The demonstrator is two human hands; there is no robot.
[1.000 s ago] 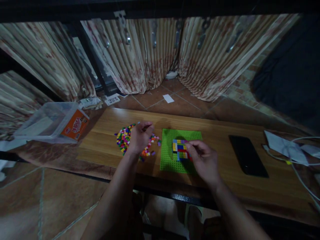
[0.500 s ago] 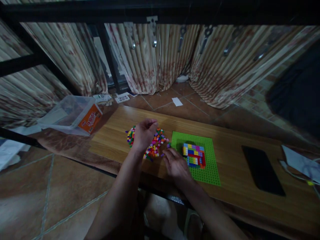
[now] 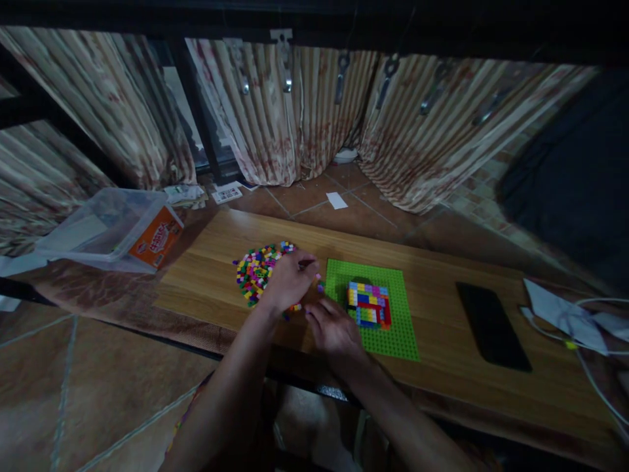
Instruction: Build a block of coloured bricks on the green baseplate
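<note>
My left hand (image 3: 287,283) hovers over the right side of a pile of small multicoloured toy bricks (image 3: 253,270), its fingers curled together; whatever they hold is hidden. Close beside it, my right hand (image 3: 337,329) is low over the wooden table, thumb and fingertips pinched, and I cannot make out what is between them. A few loose bricks (image 3: 320,287) lie near the fingertips. To the right of my hands, a green studded baseplate (image 3: 405,321) carries a block-shaped build of coloured bricks (image 3: 368,305).
A black phone-like slab (image 3: 493,326) lies on the right of the wooden table (image 3: 442,275), near white cables and papers (image 3: 565,314). Left of the table stands a clear plastic box (image 3: 111,226) with an orange label. Striped curtains (image 3: 268,118) hang behind.
My left hand has moved right and down from above the pile, nearer my right hand, uncovering more bricks. The whole view has shifted slightly.
</note>
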